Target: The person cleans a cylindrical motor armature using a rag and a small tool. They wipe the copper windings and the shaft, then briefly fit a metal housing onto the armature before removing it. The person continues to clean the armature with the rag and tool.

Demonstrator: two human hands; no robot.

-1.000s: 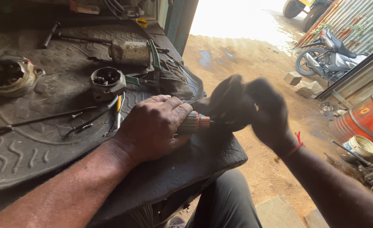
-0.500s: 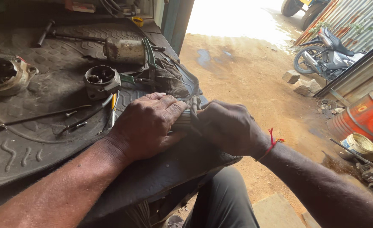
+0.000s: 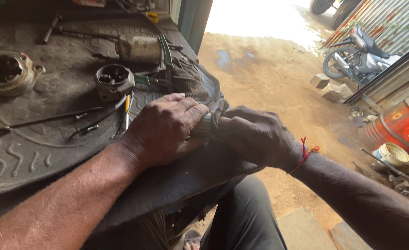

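Grey ribbed cylindrical part (image 3: 203,126) is gripped at the bench's right edge, left hand (image 3: 165,129) closed around it, right hand (image 3: 255,136) clenched on a dark rag (image 3: 219,113) over its end. Firm bracing on the rubber mat (image 3: 37,153) is advised while rubbing. Round housing (image 3: 114,79) and screwdriver (image 3: 127,109) are near; open room is left past the edge.

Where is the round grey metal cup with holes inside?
In the head view, the round grey metal cup sits on the dark rubber mat, up-left of the left hand.
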